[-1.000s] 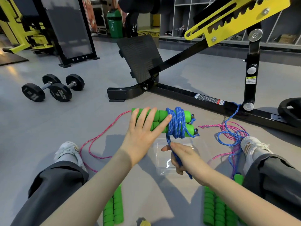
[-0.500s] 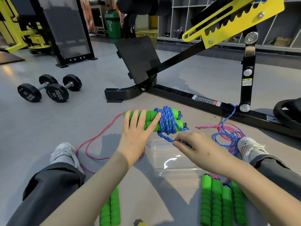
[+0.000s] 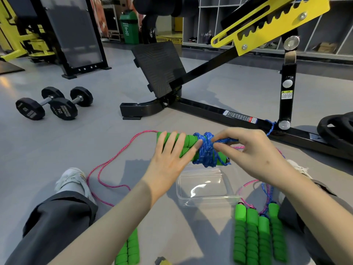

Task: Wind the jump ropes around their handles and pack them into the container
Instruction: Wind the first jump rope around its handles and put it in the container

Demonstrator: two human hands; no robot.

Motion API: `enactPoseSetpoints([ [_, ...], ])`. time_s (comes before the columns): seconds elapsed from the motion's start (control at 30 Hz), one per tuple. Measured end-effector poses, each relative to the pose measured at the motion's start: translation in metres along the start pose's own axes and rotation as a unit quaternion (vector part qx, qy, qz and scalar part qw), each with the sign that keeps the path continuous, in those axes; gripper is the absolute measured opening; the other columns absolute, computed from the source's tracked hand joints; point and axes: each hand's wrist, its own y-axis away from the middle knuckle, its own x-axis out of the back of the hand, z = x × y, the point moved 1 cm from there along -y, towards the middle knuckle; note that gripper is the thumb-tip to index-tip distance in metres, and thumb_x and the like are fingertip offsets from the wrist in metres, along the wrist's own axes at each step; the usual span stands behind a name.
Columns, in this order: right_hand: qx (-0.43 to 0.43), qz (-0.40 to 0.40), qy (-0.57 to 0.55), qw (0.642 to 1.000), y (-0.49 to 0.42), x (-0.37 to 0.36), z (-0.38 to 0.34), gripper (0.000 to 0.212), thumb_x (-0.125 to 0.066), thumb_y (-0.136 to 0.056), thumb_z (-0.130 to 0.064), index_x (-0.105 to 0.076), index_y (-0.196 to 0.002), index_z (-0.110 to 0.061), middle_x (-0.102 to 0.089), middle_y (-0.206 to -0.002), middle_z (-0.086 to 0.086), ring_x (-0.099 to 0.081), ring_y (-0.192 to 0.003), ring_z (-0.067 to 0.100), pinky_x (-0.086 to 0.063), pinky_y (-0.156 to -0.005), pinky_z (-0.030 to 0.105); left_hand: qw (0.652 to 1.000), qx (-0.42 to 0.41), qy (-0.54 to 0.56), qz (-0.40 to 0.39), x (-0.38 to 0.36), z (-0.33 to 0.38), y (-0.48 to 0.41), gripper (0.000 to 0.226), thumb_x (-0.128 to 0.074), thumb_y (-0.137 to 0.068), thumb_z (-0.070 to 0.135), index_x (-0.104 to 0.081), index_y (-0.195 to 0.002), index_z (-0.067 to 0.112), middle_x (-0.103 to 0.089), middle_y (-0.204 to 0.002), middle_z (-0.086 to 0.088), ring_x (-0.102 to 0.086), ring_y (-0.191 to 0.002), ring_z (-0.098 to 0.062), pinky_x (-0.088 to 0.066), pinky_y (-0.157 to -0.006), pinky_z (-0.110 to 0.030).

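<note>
Worn on the head, aimed forward and down at the floor (image 3: 114,142) from a seated height. Very near the left hand (image 3: 172,161) and right hand (image 3: 254,155), mid-frame, with the held handles (image 3: 187,142) and blue rope (image 3: 207,152) between them and both forearms running in from the bottom edge. Flanked low left and low right by the legs (image 3: 57,222). Wide-angle, taking in much of the room at once. Further off, the black machine frame (image 3: 210,109) across the middle and the dumbbells (image 3: 53,104) at left. Farthest away, along the top edge, the green bin (image 3: 129,27) and the shelves (image 3: 215,25).
</note>
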Motion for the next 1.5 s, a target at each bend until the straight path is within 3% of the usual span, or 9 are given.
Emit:
enactPoseSetpoints([
  [0.33,-0.102,0.033,-0.098,0.989,-0.004,0.004,0.023,0.018,-0.069,-0.081,-0.015,-0.065,-0.077,-0.033,-0.068,-0.090,-0.002,-0.060,-0.094,0.021,-0.048,-0.088,0.043,0.991,-0.063,0.042,0.110,0.012,0.015,-0.004,0.047,-0.028,-0.099,-0.002,-0.037,-0.138,0.022,-0.046,-0.120,-0.015,-0.049,-0.111,-0.032,-0.035,-0.101,-0.050],
  [0.57,-0.132,0.010,-0.116,0.984,-0.003,-0.002,0.027,0.011,-0.067,-0.084,-0.019,-0.069,-0.078,-0.028,-0.068,-0.083,-0.016,-0.061,-0.090,0.011,-0.047,-0.090,0.039,0.990,-0.086,0.037,0.103,0.009,0.012,0.001,0.050,-0.029,-0.098,-0.002,-0.042,-0.136,0.028,-0.045,-0.121,-0.015,-0.049,-0.112,-0.032,-0.035,-0.100,-0.050],
  [0.7,-0.168,0.010,-0.148,0.975,0.000,-0.002,0.031,0.012,-0.065,-0.086,-0.020,-0.071,-0.077,-0.024,-0.070,-0.086,0.001,-0.063,-0.086,0.024,-0.049,-0.085,0.041,0.994,-0.065,0.021,0.085,0.006,0.003,0.003,0.054,-0.023,-0.095,-0.004,-0.041,-0.138,0.026,-0.043,-0.123,-0.015,-0.046,-0.114,-0.033,-0.027,-0.105,-0.052],
  [0.83,-0.210,-0.006,-0.203,0.956,0.001,-0.001,0.028,0.009,-0.065,-0.085,-0.015,-0.072,-0.081,-0.014,-0.067,-0.080,0.009,-0.058,-0.058,0.002,-0.045,-0.054,0.012,0.995,-0.058,0.026,0.079,0.008,0.001,0.003,0.055,-0.026,-0.095,-0.005,-0.040,-0.138,0.024,-0.042,-0.123,-0.016,-0.044,-0.114,-0.034,-0.024,-0.107,-0.052],
  [0.97,-0.245,-0.012,-0.267,0.932,0.002,-0.001,0.032,0.007,-0.068,-0.081,-0.013,-0.074,-0.080,-0.017,-0.072,-0.089,0.012,-0.062,-0.080,0.012,-0.050,-0.075,0.021,0.996,-0.048,0.023,0.077,0.007,0.000,0.003,0.057,-0.030,-0.091,-0.008,-0.040,-0.138,0.023,-0.042,-0.123,-0.016,-0.044,-0.113,-0.035,-0.023,-0.107,-0.052],
  [1.07,-0.252,0.025,-0.302,0.919,0.001,-0.005,0.032,0.008,-0.068,-0.080,-0.011,-0.073,-0.078,-0.016,-0.071,-0.082,0.004,-0.062,-0.079,0.010,-0.049,-0.068,0.011,0.996,-0.031,0.023,0.080,0.007,-0.003,0.001,0.056,-0.030,-0.092,-0.008,-0.041,-0.138,0.023,-0.042,-0.122,-0.017,-0.044,-0.113,-0.035,-0.025,-0.106,-0.053],
  [1.2,-0.263,0.070,-0.286,0.919,0.000,-0.007,0.032,0.004,-0.070,-0.079,-0.016,-0.071,-0.075,-0.015,-0.067,-0.080,0.006,-0.057,-0.072,0.008,-0.045,-0.064,0.013,0.996,-0.017,0.024,0.080,0.009,-0.002,-0.001,0.056,-0.021,-0.094,-0.008,-0.043,-0.136,0.022,-0.043,-0.121,-0.017,-0.044,-0.112,-0.035,-0.026,-0.105,-0.053],
  [1.37,-0.241,0.049,-0.255,0.935,0.002,-0.005,0.028,0.009,-0.070,-0.080,-0.013,-0.073,-0.072,-0.016,-0.068,-0.079,0.003,-0.057,-0.066,0.001,-0.042,-0.057,0.007,0.997,-0.015,0.013,0.075,0.004,-0.003,0.002,0.056,-0.022,-0.094,-0.007,-0.042,-0.137,0.022,-0.042,-0.122,-0.017,-0.044,-0.113,-0.036,-0.025,-0.106,-0.053],
  [1.5,-0.219,0.058,-0.241,0.944,0.001,-0.007,0.030,0.006,-0.072,-0.075,-0.022,-0.074,-0.070,-0.023,-0.058,-0.093,0.001,-0.055,-0.087,0.009,-0.042,-0.084,0.031,0.997,-0.023,0.023,0.076,0.006,-0.002,0.001,0.055,-0.024,-0.094,-0.007,-0.041,-0.137,0.022,-0.042,-0.122,-0.017,-0.044,-0.113,-0.035,-0.024,-0.107,-0.052],
])
